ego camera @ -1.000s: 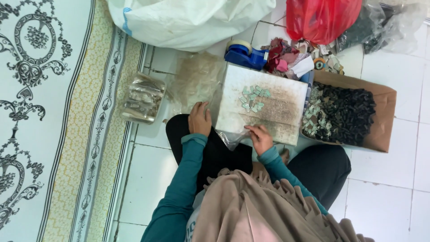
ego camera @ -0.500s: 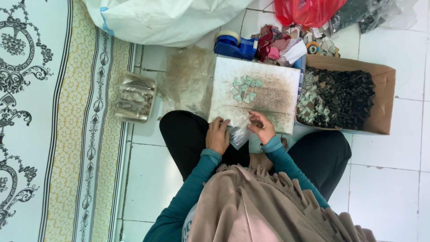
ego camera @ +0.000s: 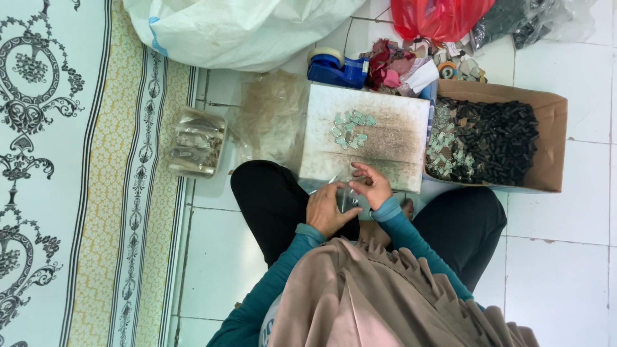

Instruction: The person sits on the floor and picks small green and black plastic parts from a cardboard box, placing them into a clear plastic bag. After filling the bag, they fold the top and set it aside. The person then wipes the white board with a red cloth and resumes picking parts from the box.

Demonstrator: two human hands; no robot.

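Observation:
I sit cross-legged on a tiled floor. My left hand [ego camera: 329, 210] and my right hand [ego camera: 371, 185] meet over my lap and both pinch a small clear plastic bag [ego camera: 347, 196] just below the near edge of a worn white board [ego camera: 385, 135]. On that board, near its far middle, lies a cluster of several small pale green pieces [ego camera: 350, 128]. What is inside the bag is too small to make out.
An open cardboard box [ego camera: 549, 144] of small black parts stands right of the board. A blue tape dispenser [ego camera: 334, 66], paper scraps, a red bag [ego camera: 440, 16] and a big white sack [ego camera: 238, 29] lie beyond. Clear packets [ego camera: 196, 141] sit left, by a patterned rug [ego camera: 71, 173].
My hands have drawn back from the board's near edge toward my lap, coming together on the clear bag. The view has shifted slightly; the pieces on the board stay put.

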